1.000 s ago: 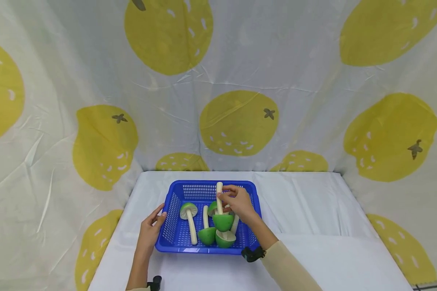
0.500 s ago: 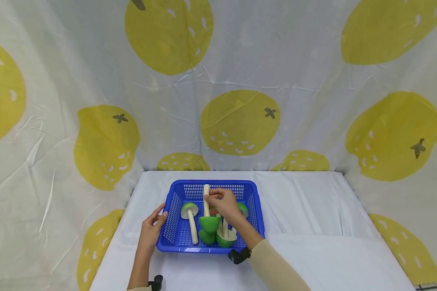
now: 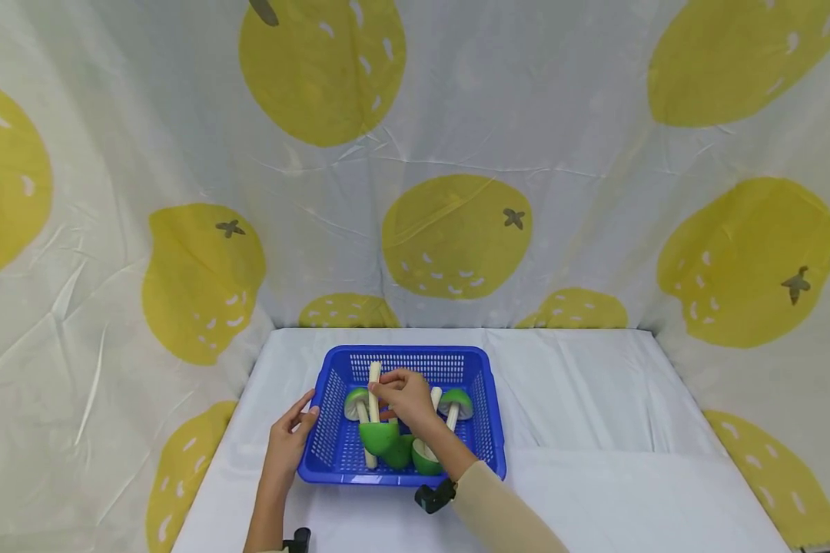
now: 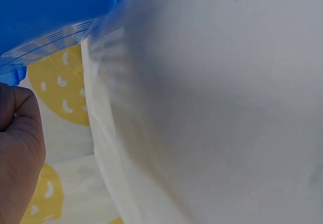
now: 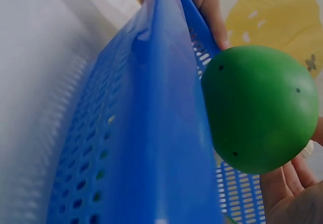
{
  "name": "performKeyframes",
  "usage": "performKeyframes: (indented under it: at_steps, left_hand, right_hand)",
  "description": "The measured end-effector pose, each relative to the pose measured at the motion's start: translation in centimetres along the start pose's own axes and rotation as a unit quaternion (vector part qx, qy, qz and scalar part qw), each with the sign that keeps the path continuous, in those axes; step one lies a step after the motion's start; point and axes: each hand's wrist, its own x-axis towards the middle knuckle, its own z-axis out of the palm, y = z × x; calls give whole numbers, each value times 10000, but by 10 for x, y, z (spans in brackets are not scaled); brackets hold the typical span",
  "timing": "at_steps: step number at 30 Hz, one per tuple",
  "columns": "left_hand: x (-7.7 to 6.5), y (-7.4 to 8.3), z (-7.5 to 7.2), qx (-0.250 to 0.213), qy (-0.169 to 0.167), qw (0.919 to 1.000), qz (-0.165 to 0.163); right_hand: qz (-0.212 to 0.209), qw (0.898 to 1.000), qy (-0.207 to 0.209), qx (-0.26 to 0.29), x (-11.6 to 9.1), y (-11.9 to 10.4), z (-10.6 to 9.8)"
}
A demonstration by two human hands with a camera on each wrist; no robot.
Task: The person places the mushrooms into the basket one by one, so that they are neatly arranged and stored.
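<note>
A toy mushroom with a green cap (image 3: pixel 376 438) and a white stem stands cap down over the left half of a blue plastic basket (image 3: pixel 360 479). My right hand (image 3: pixel 406 399) pinches its stem; in the right wrist view the dotted cap (image 5: pixel 262 108) is close to the basket wall. Beneath and around it lie several more mushrooms, among them one with its cap (image 3: pixel 355 402) at the left and another (image 3: pixel 456 401) at the back right. My left hand (image 3: pixel 289 434) holds the basket's left rim, thumb on the inner side. Parts of the lower mushrooms are hidden.
The basket sits on a white cloth-covered table (image 3: pixel 581 384). Around the back and sides hangs a white curtain (image 3: pixel 318 223) with yellow lemon prints. Mesh walls of the basket stand up round the mushrooms.
My right hand has moved left across the basket with the upside-down mushroom, lowering it slightly. The mushroom at the back right has come into view. My left hand stays at the rim.
</note>
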Motion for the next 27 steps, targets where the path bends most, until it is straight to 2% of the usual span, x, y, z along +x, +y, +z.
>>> performKeyframes:
  at_steps: [9,19,27]
  left_hand:
    - [0,-1,1,42,44,10000,-39]
    - [1,0,2,-116,-38,9999,-72]
    - [-1,-1,1,-174,16,9998,18]
  right_hand:
    - [50,9998,-170,-22,-1,4,17]
    - [37,10000,-25,-6,4,13,29]
    - [114,9994,22,-331,8,23,39]
